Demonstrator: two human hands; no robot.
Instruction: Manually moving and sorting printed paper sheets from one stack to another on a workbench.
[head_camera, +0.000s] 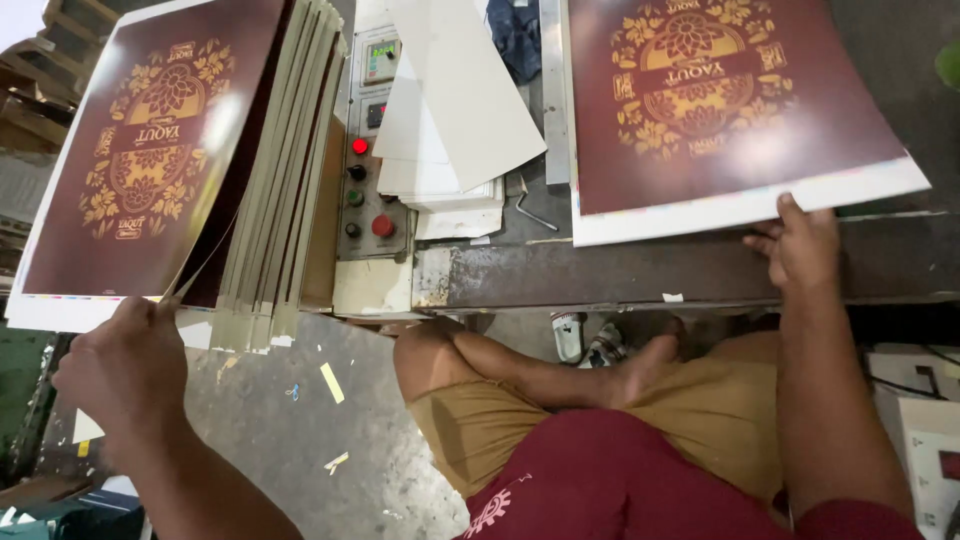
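Nearest, the person sits cross-legged in a maroon shirt (610, 470) and tan shorts (490, 425), above a rough grey concrete floor (290, 440) strewn with small paper scraps.

The left hand (125, 365) is closed in a pinch on the near corner of the top printed sheet (150, 150) of the left stack (270, 190), lifting that corner clear of the sheets beneath. The sheet is glossy, dark maroon with a gold floral medallion and a white margin. It is rectangular, with its long axis running from near-left to far-right, and the design reads upside down from here, its top toward the person. Under it, the stack shows as a fan of thin, pale grey-beige board edges leaning to the right.

On the right, the right hand (800, 245) grips the near edge of a second printed sheet (720, 100), thumb on top of the white margin and fingers curled underneath. This sheet has the same maroon and gold print, also upside down, and lies flat on the metal machine bed (640, 270), its long axis running away from the person and tilted slightly left. The bed is worn, dull steel with a scuffed front edge.

Between the two sheets, farther off, stands a cream control panel (368, 150) with round red and dark buttons, and just right of it a loose pile of plain white boards (450, 110).
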